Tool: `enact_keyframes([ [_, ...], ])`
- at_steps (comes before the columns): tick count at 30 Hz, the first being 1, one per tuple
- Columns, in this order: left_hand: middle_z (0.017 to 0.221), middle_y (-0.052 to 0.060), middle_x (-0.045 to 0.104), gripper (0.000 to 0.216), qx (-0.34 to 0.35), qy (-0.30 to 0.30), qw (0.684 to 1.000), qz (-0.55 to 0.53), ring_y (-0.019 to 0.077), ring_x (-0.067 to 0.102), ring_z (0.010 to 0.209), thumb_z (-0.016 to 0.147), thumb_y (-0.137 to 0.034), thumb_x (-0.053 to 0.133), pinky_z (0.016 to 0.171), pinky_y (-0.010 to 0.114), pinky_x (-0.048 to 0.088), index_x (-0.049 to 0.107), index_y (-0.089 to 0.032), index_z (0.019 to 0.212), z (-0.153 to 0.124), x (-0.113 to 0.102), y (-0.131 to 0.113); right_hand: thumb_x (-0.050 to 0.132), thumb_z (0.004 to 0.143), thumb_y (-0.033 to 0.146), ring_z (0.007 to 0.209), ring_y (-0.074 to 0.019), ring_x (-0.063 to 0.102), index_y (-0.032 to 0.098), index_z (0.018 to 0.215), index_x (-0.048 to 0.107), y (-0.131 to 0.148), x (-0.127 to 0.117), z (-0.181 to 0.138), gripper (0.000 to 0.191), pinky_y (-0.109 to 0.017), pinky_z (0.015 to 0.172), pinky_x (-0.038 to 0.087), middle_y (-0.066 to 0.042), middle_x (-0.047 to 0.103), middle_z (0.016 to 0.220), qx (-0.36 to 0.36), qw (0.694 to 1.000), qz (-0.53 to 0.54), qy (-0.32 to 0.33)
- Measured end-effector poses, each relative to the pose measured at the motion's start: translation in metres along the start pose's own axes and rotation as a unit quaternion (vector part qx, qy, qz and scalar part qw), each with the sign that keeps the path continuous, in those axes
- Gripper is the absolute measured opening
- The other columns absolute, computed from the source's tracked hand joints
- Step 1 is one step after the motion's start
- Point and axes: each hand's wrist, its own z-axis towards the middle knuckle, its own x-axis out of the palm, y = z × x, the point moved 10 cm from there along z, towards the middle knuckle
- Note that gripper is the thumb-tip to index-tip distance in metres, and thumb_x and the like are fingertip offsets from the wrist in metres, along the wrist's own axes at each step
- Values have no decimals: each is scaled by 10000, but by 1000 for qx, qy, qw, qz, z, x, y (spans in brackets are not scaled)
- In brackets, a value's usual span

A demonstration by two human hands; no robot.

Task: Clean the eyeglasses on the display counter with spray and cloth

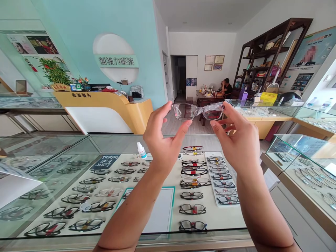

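I hold a pair of clear-framed glasses (197, 111) up at chest height over the glass display counter (78, 147). My left hand (164, 138) pinches the left end of the frame between thumb and fingers. At the right end, my right hand (237, 140) grips the frame the same way. The lenses face me and the shop shows through them. Below, inside the counter, lie several rows of dark-rimmed glasses (193, 178).
A small white spray bottle (141, 150) stands on the counter top left of my left hand. More glass cases (301, 154) run along the right. A yellow reception desk (105, 108) is behind the counter. A person (225, 87) sits at a table at the back.
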Motion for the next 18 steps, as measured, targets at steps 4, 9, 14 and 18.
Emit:
enact_keyframes([
  [4,1482,110,798,591,-10,11,1000,-22,293,782,1347,1002,-481,873,992,435,685,669,-282,1520,-1,3,3,674,1078,426,981,-299,854,275,1623,692,5,-4,-1,566,-496,806,712,-139,842,1360,2,1000,-4,-13],
  [9,1506,111,784,631,-26,22,999,-43,306,779,1359,972,-468,901,975,431,682,656,-291,1526,-3,8,9,683,1073,429,967,-294,855,275,1617,708,11,-11,-1,566,-485,795,705,-148,823,1441,2,999,-18,-32],
  [14,1494,112,773,620,-33,21,998,-40,310,775,1345,983,-487,892,960,428,672,655,-291,1521,-4,9,10,673,1072,411,938,-288,855,291,1625,699,13,-11,-1,566,-467,768,701,-144,827,1437,-8,999,-33,-31],
  [18,1453,107,771,618,-14,5,999,-29,303,760,1322,972,-474,908,955,419,650,655,-286,1505,-3,5,3,659,1079,399,927,-281,855,298,1640,682,12,-8,0,571,-452,746,707,-140,832,1436,-13,999,-32,-25],
])
